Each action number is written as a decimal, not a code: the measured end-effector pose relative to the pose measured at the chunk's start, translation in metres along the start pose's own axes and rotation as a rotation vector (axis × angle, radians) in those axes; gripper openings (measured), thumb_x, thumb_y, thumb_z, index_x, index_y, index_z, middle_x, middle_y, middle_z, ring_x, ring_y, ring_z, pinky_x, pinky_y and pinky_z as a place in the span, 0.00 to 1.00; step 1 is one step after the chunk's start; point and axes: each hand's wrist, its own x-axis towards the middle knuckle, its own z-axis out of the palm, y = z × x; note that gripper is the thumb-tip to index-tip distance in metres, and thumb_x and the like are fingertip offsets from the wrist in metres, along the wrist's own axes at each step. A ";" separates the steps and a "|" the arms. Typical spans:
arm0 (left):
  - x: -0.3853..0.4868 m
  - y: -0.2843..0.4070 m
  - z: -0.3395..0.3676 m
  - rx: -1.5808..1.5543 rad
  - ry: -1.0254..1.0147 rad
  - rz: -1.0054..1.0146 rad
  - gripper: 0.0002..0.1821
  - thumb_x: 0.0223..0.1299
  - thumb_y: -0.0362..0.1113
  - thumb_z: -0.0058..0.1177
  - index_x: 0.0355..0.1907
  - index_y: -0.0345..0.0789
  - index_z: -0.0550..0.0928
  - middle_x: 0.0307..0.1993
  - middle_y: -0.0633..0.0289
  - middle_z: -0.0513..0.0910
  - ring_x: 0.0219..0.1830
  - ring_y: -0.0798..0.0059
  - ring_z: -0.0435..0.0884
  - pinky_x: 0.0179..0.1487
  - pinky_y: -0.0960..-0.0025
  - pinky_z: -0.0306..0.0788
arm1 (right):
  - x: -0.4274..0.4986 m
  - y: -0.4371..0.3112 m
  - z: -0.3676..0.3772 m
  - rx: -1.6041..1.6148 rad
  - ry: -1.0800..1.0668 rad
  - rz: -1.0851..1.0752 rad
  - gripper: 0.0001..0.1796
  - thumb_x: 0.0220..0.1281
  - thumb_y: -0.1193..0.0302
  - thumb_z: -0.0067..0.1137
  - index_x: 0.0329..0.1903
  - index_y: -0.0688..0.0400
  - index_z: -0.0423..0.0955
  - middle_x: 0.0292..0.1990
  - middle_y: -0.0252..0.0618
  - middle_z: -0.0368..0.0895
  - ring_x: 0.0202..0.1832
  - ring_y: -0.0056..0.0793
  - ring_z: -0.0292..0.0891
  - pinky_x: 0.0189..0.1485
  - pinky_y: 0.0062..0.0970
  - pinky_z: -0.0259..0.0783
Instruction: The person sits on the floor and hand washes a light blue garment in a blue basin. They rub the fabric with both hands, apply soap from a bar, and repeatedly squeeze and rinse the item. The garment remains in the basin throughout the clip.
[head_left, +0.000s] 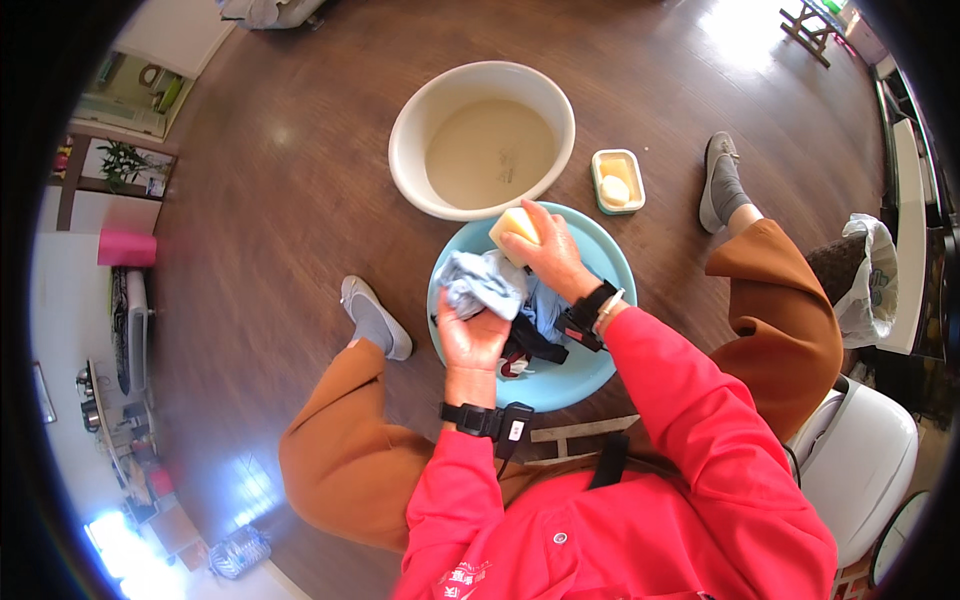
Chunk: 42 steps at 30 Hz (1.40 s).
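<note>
My left hand (474, 330) holds a bunched light-blue cloth (480, 283), palm up, over a blue plastic basin (600, 240). In my right hand (551, 251) is a pale yellow bar of soap (514, 231), just above and to the right of the cloth. Below both hands, dark and blue garments (536, 341) lie in the basin, with a small red and white piece near them. Beyond it stands a white basin (401, 150) with cloudy water. On the floor to its right, a soap box (637, 184) contains pieces of soap.
My shoes stand on the wooden floor (255, 225) on either side of the basins. A plastic bag (870, 285) is at the right, near a white rounded appliance or bin (862, 465). A small wooden-legged stand (810, 34) is at the far right.
</note>
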 end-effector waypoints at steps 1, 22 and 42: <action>0.001 0.004 0.002 0.072 0.029 0.063 0.26 0.63 0.51 0.47 0.59 0.39 0.73 0.60 0.54 0.73 0.63 0.58 0.69 0.68 0.47 0.59 | 0.000 -0.003 -0.006 0.039 0.019 0.035 0.36 0.53 0.54 0.62 0.63 0.56 0.66 0.47 0.56 0.72 0.50 0.50 0.72 0.53 0.40 0.69; 0.004 -0.005 -0.012 0.201 0.355 0.147 0.24 0.58 0.32 0.50 0.59 0.32 0.71 0.56 0.54 0.75 0.58 0.59 0.74 0.59 0.55 0.70 | 0.087 0.115 -0.097 -0.750 0.268 0.165 0.40 0.43 0.57 0.69 0.63 0.47 0.66 0.52 0.43 0.70 0.54 0.46 0.67 0.53 0.43 0.67; 0.007 -0.013 -0.002 -0.017 0.097 0.059 0.30 0.65 0.60 0.39 0.61 0.41 0.72 0.61 0.57 0.73 0.65 0.54 0.67 0.68 0.47 0.58 | 0.030 -0.033 -0.063 0.148 -0.624 -0.369 0.41 0.50 0.58 0.71 0.65 0.54 0.65 0.61 0.45 0.68 0.60 0.35 0.67 0.60 0.35 0.66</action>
